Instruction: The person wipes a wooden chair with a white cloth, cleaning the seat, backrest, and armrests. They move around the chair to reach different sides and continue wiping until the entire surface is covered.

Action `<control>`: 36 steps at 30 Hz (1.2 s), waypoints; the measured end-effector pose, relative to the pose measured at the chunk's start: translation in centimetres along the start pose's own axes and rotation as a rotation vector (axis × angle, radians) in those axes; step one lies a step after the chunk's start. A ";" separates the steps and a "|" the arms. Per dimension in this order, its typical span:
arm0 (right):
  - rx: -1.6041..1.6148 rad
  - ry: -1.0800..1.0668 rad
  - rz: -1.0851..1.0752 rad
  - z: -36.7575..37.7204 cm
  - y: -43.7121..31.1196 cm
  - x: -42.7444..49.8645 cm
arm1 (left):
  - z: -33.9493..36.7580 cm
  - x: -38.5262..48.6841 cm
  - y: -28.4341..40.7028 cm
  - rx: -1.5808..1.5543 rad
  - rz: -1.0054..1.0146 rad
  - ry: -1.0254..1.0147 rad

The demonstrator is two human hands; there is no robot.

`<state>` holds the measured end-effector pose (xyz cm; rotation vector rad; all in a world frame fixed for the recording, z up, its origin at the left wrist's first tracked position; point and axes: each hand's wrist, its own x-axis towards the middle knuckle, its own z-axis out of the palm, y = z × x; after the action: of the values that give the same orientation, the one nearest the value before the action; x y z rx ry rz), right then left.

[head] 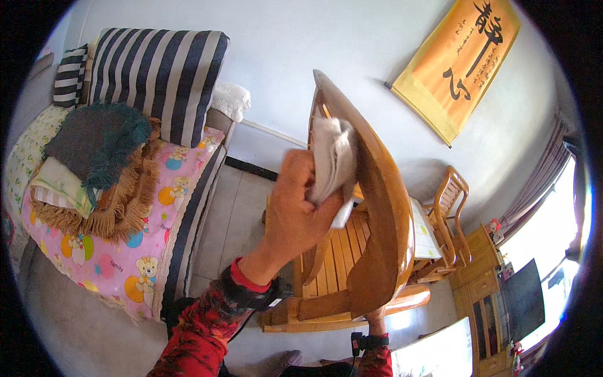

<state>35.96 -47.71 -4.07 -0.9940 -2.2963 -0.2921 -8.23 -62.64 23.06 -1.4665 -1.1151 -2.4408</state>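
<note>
My left hand (299,207) is raised and closed around a folded, pale grey cloth (332,155), which it holds against or close by the inner side of a wooden chair's tall curved backrest (377,198). The cloth looks slightly blurred. Lower down, my right hand (376,315) shows only in part below the bottom edge of the backrest; its fingers are hidden behind the wood, so its grip cannot be seen. Below the cloth lies the chair's slatted wooden seat (330,264).
On the left a sofa (188,226) bears a striped cushion (155,80) and fringed textiles (99,141). Behind the chair stand a table (421,231) and another wooden chair (452,212). A scroll (461,70) hangs on the wall; a wooden cabinet (480,292) stands right.
</note>
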 end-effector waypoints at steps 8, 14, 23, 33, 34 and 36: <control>-0.048 0.028 -0.083 -0.6 -0.4 0.0 | 2.7 0.5 -1.2 -0.085 0.065 -0.049; 0.324 0.060 0.533 -0.3 -1.7 -0.2 | 2.4 -0.8 -0.8 0.268 0.085 -0.133; 0.234 0.013 0.373 -1.1 -3.0 1.1 | 4.3 -6.2 -2.5 0.458 0.026 -0.280; 0.199 0.031 0.193 -3.3 -4.9 3.3 | 0.7 -17.7 -10.5 0.096 -0.682 -0.623; 0.390 0.074 0.252 -3.6 -5.6 3.9 | -0.1 -17.3 -10.7 0.116 -0.716 -0.570; 0.356 0.102 0.212 -4.2 -7.1 5.1 | -1.2 -15.0 -10.5 -0.002 -0.591 -0.340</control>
<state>30.04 -51.39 2.64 -0.9992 -2.0354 0.1475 -5.40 -59.91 5.11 -1.8085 -1.8451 -2.5831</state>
